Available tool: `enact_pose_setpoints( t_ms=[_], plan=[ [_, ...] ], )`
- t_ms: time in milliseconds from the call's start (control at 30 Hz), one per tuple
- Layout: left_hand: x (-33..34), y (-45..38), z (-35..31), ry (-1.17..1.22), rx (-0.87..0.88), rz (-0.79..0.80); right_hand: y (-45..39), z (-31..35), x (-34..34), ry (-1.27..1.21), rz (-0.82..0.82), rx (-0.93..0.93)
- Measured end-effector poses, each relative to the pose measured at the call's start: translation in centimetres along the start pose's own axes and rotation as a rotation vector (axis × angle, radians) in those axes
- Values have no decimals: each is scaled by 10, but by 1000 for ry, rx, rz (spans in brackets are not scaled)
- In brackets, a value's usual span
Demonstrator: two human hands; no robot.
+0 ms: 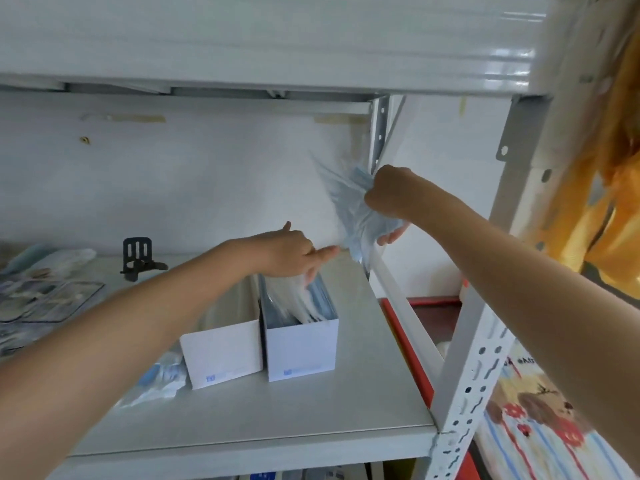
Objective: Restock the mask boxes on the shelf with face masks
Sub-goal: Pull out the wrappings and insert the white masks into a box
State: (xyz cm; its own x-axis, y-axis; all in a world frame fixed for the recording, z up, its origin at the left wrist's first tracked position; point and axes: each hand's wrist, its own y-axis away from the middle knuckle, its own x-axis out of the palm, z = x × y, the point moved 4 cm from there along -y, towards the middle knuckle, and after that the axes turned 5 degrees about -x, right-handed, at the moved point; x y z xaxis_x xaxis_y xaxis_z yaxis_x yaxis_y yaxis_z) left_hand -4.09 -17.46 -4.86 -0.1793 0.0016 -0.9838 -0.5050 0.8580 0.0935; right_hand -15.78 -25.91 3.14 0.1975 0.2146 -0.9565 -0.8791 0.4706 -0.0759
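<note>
**Q:** What are your hands doing at the shelf?

**A:** My right hand (389, 199), right of centre in the frame, is closed around a crumpled clear plastic bag (349, 209) of light-blue face masks (360, 180), held in the air above the shelf board (363, 358). My left hand (291, 252), at centre, pinches the bag's lower edge between thumb and forefinger, the other fingers pointing down over the box below.

**Q:** And the mask boxes?

**A:** Two white, open-topped boxes stand side by side, touching, at the middle of the frame. The right box (301, 348) already holds blue-and-white masks standing on edge. How full the left box (221, 355) is, I cannot tell; my forearm crosses it.

**Q:** Anything else on the shelf?

**A:** A further plastic pack of blue masks (162, 379) lies just beside the left box, lower left. A black metal bracket (138, 258) stands against the back wall, left of centre. Blurred packets (41, 296) lie at the far left edge.
</note>
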Motion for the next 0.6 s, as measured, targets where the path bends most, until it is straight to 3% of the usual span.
enact_pose_setpoints(
  t_ms=[200,333,433,533,600],
  plan=[
    [35,2,-1,-376,-7,299,-8,11,-3,-215,12,39],
    [54,-1,-9,-540,13,331,-11,22,2,-115,28,10],
    [59,4,-14,-527,-62,323,-20,27,2,-41,32,-44],
    [57,10,-11,-432,-98,321,-18,37,-8,237,-62,-187],
    [55,14,-7,-380,-122,340,-20,36,-9,210,-57,-167]
  ],
)
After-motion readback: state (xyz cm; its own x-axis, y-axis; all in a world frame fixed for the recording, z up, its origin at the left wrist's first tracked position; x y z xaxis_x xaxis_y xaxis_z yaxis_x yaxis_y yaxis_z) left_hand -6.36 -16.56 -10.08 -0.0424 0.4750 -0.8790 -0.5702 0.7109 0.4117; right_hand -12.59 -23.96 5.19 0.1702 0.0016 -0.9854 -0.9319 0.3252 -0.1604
